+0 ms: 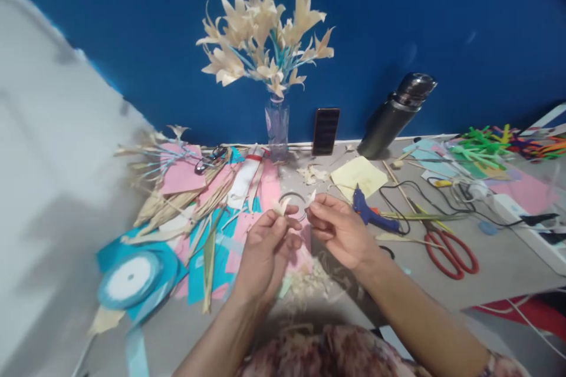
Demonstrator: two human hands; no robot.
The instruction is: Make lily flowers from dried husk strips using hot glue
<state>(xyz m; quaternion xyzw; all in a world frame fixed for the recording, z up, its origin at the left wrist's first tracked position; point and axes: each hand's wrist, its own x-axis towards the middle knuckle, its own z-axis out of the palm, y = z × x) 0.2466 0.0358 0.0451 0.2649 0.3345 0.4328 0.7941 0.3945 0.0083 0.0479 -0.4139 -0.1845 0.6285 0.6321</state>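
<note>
Between thumb and fingers my left hand (269, 241) pinches a small cream husk flower (282, 207). Close beside it, a pale petal (312, 196) is held in the fingertips of my right hand (338, 227). The two pieces are a short gap apart, above the table's middle. Behind my hands lies a dark ring (293, 194), partly covered by the fingers. Pale scraps (309, 285) are scattered on the table below my hands. A clear bottle (277, 123) at the wall holds a bunch of cream husk flowers (260, 29) on blue stems.
Dried husks (177, 203), coloured paper and a blue ribbon spool (130, 278) cover the left. A blue glue gun (371, 212), red-handled scissors (451, 253) and a white power strip (526, 230) lie right. A phone (326, 131) and a dark flask (395, 115) lean against the wall.
</note>
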